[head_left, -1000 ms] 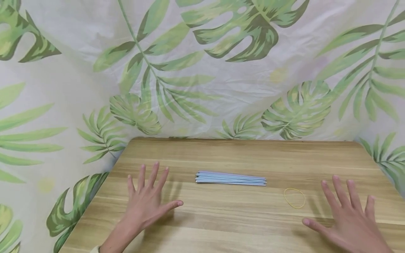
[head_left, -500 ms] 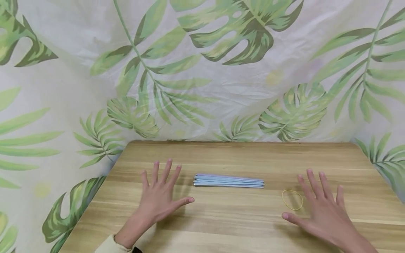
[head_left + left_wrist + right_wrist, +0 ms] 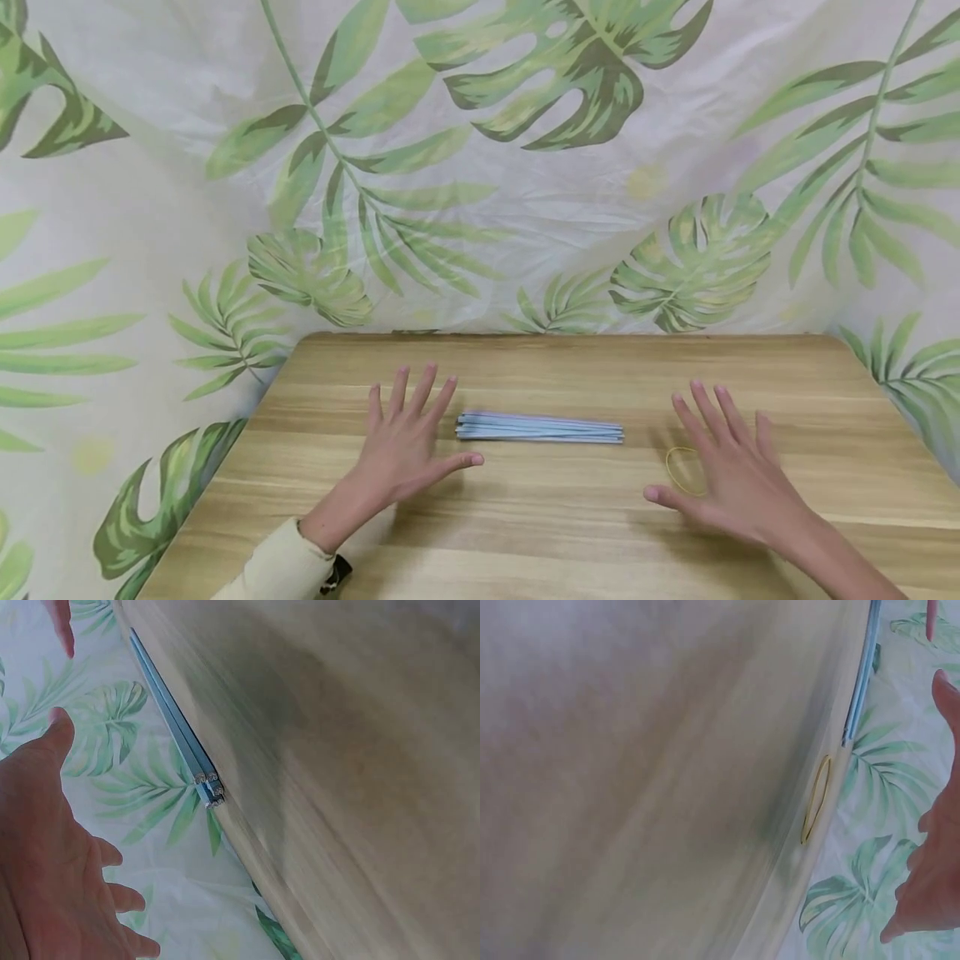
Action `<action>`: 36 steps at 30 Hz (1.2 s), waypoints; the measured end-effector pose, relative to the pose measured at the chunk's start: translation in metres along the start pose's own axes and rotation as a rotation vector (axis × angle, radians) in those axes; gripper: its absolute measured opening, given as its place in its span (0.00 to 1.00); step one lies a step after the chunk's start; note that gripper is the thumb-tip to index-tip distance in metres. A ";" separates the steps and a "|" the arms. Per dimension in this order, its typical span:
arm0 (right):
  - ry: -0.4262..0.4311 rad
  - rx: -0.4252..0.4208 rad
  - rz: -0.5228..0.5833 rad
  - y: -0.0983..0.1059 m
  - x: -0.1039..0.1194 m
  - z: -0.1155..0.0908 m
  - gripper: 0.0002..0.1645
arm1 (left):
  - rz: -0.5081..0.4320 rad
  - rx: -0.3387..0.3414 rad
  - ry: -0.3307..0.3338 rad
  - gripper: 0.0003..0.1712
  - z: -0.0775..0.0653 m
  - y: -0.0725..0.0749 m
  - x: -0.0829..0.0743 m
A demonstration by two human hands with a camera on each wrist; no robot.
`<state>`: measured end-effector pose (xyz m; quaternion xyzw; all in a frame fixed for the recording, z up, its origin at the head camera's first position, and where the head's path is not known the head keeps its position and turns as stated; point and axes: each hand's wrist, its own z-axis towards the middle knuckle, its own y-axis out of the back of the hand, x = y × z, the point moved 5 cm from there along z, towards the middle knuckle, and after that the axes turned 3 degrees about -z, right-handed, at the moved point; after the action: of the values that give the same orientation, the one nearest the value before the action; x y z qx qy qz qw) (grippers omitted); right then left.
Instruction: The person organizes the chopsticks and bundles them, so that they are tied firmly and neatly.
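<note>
In the head view a bundle of thin light-blue sticks [image 3: 540, 428] lies on the wooden table, roughly crosswise. Silvery, glittery ends show on the sticks [image 3: 174, 720] in the left wrist view. My left hand [image 3: 402, 454] hovers just left of them, fingers spread and thumb pointing inward. On the other side my right hand [image 3: 742, 483] is held above the table, also spread, holding nothing. A thin yellow rubber band [image 3: 667, 471] lies beneath the right hand, which partly covers it. The right wrist view shows the whole rubber band [image 3: 811, 801] on the tabletop.
The wooden table [image 3: 525, 533] has rounded far corners. Behind it and along its sides hangs a pale cloth [image 3: 555, 225] with green leaf prints. A cream sleeve [image 3: 281, 562] covers the left forearm, with a black strap at its cuff.
Both hands have moved inward and slightly away from me, toward the sticks. The right hand now partly covers the rubber band. The sticks and band stay put; the view has shifted slightly.
</note>
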<state>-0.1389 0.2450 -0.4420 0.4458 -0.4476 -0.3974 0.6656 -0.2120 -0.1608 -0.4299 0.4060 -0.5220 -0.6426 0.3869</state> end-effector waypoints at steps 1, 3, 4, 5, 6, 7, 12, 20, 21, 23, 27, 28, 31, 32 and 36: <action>0.012 0.001 0.008 0.000 0.001 0.003 0.74 | -0.002 0.005 -0.006 0.67 0.002 0.000 -0.001; 0.031 0.011 0.025 -0.001 0.002 0.008 0.73 | -0.006 0.016 -0.015 0.67 0.006 0.000 -0.001; 0.037 0.018 0.031 -0.002 0.003 0.011 0.73 | -0.012 0.023 -0.018 0.67 0.007 -0.001 -0.002; 0.041 0.027 0.038 -0.003 0.003 0.013 0.73 | -0.016 0.029 -0.023 0.68 0.009 -0.001 -0.002; 0.045 0.033 0.043 -0.004 0.004 0.016 0.73 | -0.019 0.031 -0.029 0.68 0.011 -0.001 -0.002; 0.051 0.037 0.047 -0.005 0.005 0.019 0.74 | -0.019 0.031 -0.034 0.68 0.013 -0.002 -0.002; 0.080 0.047 0.057 -0.009 0.008 0.033 0.74 | -0.049 0.026 -0.066 0.69 0.024 -0.004 -0.003; 0.116 0.107 0.138 -0.016 0.012 0.052 0.74 | -0.121 0.066 -0.141 0.69 0.035 -0.010 -0.002; 0.120 0.118 0.151 -0.017 0.013 0.054 0.75 | -0.135 0.072 -0.153 0.69 0.036 -0.011 -0.001; 0.121 0.136 0.168 -0.020 0.014 0.057 0.75 | -0.173 0.089 -0.172 0.70 0.039 -0.014 -0.001; 0.125 0.169 0.182 -0.026 0.019 0.065 0.76 | -0.249 0.132 -0.198 0.70 0.044 -0.021 0.001; 0.129 0.170 0.174 -0.027 0.020 0.067 0.76 | -0.265 0.145 -0.204 0.70 0.045 -0.022 0.001; 0.147 0.163 0.154 -0.031 0.023 0.073 0.75 | -0.298 0.164 -0.235 0.69 0.049 -0.026 0.000; 0.152 0.159 0.149 -0.033 0.024 0.075 0.75 | -0.305 0.171 -0.245 0.69 0.051 -0.027 -0.001; 0.167 0.156 0.153 -0.038 0.026 0.081 0.74 | -0.331 0.188 -0.280 0.67 0.057 -0.030 -0.003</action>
<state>-0.2136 0.1904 -0.4554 0.4921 -0.4530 -0.2710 0.6923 -0.2659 -0.1328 -0.4523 0.4272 -0.5544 -0.6959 0.1607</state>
